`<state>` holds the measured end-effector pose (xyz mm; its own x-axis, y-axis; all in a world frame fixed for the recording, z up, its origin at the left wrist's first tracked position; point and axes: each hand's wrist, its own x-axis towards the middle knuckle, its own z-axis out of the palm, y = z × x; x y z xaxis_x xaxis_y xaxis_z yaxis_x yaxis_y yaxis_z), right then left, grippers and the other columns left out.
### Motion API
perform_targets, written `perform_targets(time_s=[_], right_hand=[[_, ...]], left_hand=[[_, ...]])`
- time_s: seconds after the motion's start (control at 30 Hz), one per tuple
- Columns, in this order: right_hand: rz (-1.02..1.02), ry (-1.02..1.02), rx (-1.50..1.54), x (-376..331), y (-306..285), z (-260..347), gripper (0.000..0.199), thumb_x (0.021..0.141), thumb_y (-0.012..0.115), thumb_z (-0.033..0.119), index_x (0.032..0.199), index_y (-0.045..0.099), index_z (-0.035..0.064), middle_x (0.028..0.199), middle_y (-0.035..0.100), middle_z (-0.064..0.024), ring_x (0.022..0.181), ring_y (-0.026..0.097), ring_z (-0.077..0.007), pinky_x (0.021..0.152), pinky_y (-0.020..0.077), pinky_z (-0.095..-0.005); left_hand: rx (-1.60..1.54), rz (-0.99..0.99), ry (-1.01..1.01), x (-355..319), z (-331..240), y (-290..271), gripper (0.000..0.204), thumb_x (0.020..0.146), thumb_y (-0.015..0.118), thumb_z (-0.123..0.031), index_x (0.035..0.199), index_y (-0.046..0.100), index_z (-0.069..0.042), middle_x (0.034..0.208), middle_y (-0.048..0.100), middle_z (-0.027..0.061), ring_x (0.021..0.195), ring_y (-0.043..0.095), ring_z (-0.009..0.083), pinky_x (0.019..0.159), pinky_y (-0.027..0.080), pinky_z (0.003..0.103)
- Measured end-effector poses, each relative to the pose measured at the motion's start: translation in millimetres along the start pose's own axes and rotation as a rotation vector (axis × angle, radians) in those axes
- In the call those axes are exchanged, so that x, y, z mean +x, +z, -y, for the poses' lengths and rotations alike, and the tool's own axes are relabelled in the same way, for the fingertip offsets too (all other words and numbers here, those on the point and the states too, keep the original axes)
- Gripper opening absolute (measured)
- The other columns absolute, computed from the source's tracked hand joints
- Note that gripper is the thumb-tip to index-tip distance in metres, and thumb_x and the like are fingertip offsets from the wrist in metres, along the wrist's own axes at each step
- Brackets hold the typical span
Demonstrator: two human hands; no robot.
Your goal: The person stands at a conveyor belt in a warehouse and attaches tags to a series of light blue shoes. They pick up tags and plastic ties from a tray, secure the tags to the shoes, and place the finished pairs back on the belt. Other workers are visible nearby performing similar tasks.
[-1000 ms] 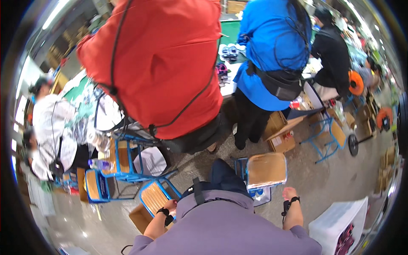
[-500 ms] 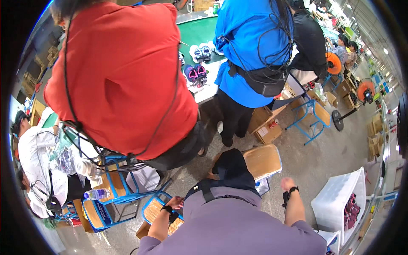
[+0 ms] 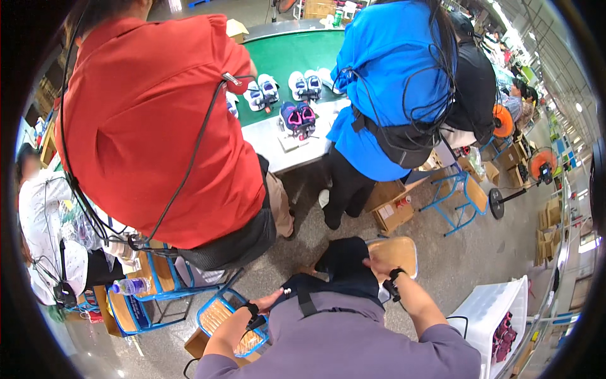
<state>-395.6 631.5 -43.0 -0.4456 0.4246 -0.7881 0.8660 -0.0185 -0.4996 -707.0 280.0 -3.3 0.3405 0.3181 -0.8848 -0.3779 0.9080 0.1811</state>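
Note:
My left hand [image 3: 269, 301] rests against my left hip, at the edge of the dark trousers [image 3: 344, 260]. Its fingers look stretched out, partly hidden at the waist, and nothing shows in it. On the other side my right hand [image 3: 379, 266] is open beside my right thigh, fingertips by the trousers, in front of a wooden stool seat [image 3: 404, 252]. Both wrists carry black bands. A black strap [image 3: 307, 300] hangs at the waist of my purple shirt. Nearest my left forearm is a blue-framed stool [image 3: 218, 314].
Co-workers in red [image 3: 158, 126] and blue [image 3: 394, 82] stand ahead at a green-topped table [image 3: 284, 54] with several pairs of shoes. A white bin [image 3: 483, 309] holding dark red items stands right. Left are blue-framed chairs and a plastic bottle [image 3: 131, 286]. Fans stand far right.
My right hand has swung inward from out at the side to my thigh. My left hand has come closer to my hip. The co-worker in red has shifted left, showing more shoes.

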Motion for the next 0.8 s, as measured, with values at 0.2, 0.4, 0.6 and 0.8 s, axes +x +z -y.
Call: perform_targets(time_s=[0.2, 0.4, 0.6, 0.8], right_hand=[[0.472, 0.220, -0.409, -29.7, 15.2, 67.5, 0.104, 0.076, 0.054, 0.068, 0.146, 0.002, 0.0112, 0.150, 0.015, -0.0154, 0.136, 0.021, -0.0275, 0.105, 0.0290, -0.0384], [0.753, 0.104, -0.119, 30.9, -9.9, 9.8, 0.089, 0.085, 0.053, 0.054, 0.146, 0.008, 0.0091, 0.147, 0.025, -0.0132, 0.126, 0.033, -0.0201, 0.101, 0.0301, -0.0312], [0.691, -0.122, -0.003, 2.1, -72.5, 59.8, 0.071, 0.091, 0.052, 0.037, 0.144, 0.017, 0.0055, 0.137, 0.040, -0.0127, 0.122, 0.040, -0.0191, 0.094, 0.0386, -0.0278], [0.856, -0.065, 0.088, 27.9, -69.0, 35.0, 0.056, 0.095, 0.038, 0.034, 0.145, 0.015, 0.0237, 0.145, 0.024, -0.0133, 0.130, 0.029, -0.0294, 0.093, 0.0436, -0.0515]], left_hand=[[0.118, 0.154, -0.153, 59.2, 1.1, -34.8, 0.075, 0.084, 0.037, -0.069, 0.136, 0.040, -0.014, 0.137, 0.043, 0.0084, 0.119, 0.047, 0.0235, 0.096, 0.040, 0.046], [0.522, 0.095, -0.269, 72.9, -94.3, -9.1, 0.073, 0.082, 0.037, -0.069, 0.132, 0.044, -0.016, 0.125, 0.049, 0.0117, 0.108, 0.052, 0.0242, 0.083, 0.049, 0.043], [1.083, 0.064, -0.160, 70.2, -190.4, 11.5, 0.056, 0.088, 0.043, -0.045, 0.121, 0.051, -0.001, 0.110, 0.057, 0.0169, 0.081, 0.064, 0.0274, 0.056, 0.054, 0.035], [1.131, -0.387, -0.118, 169.1, -193.3, 14.6, 0.086, 0.084, 0.046, -0.055, 0.146, 0.003, -0.013, 0.143, 0.024, 0.0226, 0.128, 0.029, 0.0453, 0.104, 0.025, 0.054]])
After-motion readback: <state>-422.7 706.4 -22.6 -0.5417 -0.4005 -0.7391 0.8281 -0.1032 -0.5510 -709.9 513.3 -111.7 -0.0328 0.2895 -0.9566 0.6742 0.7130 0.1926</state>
